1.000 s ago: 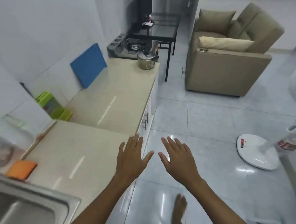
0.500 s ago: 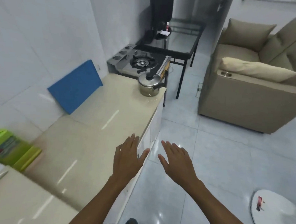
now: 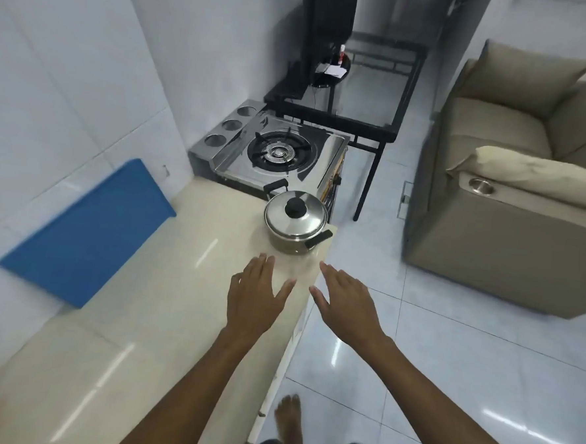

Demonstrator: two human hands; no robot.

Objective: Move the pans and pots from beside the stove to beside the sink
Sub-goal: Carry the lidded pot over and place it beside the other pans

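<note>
Both hands are stretched forward, palms down, fingers spread flat and loose; neither grips or touches anything. The left hand point(image 3: 256, 296) hovers over the pale countertop point(image 3: 135, 301) near its outer edge; the right hand point(image 3: 343, 304) hangs just past that edge, above the tiled floor point(image 3: 448, 351); the two thumbs point toward each other with a small gap between them. Just beyond the fingertips, and apart from them, sits the steel pot point(image 3: 295, 222) with its lid on, a black knob on top and black side handles; it stands at the far corner of the countertop, a little nearer the left hand's line than the right's. Past the pot, just beside it, is the gas stove point(image 3: 278, 152). Well off to the left of the left hand a blue board point(image 3: 88, 233) leans against the wall; to the right of the right hand, well apart, stands a beige armchair point(image 3: 511, 214); below the forearms a bare foot point(image 3: 289, 424) rests on the floor.
</note>
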